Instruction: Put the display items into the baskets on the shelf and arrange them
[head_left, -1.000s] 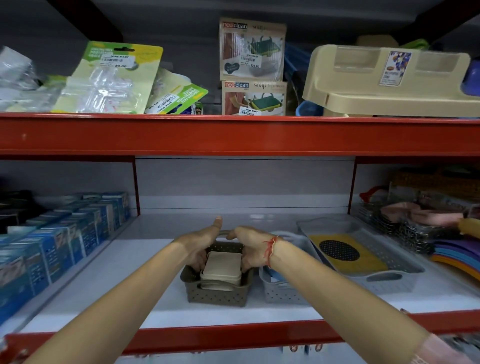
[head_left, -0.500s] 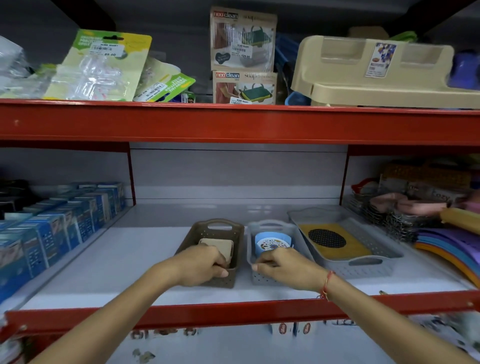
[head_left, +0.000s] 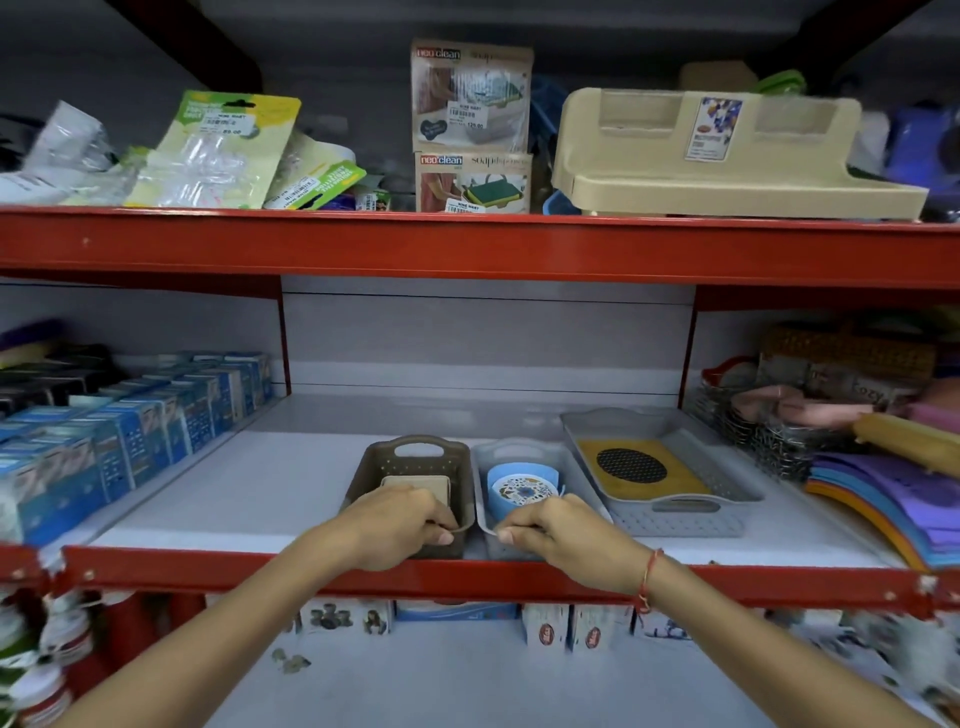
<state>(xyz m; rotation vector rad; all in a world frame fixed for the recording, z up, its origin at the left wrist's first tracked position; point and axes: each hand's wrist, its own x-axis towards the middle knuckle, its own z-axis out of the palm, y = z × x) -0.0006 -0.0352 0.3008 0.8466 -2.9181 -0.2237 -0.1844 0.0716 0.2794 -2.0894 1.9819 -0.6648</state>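
Head view: both hands have dropped from the brown basket (head_left: 415, 483) (items already inside), left hand (head_left: 397, 525) clamped on its front rim, right hand (head_left: 558, 532) on the grey basket (head_left: 524, 467), lining them up.

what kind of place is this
Most likely a household-goods shop: red metal shelving, price-stickered soap dispenser boxes, rows of identical blue boxes as stock.

- Brown basket (head_left: 410, 465): perforated, upright on the shelf, holding a beige box (head_left: 417, 487).
- Grey basket (head_left: 522, 452): just beside it, holding a blue round item (head_left: 522, 488).
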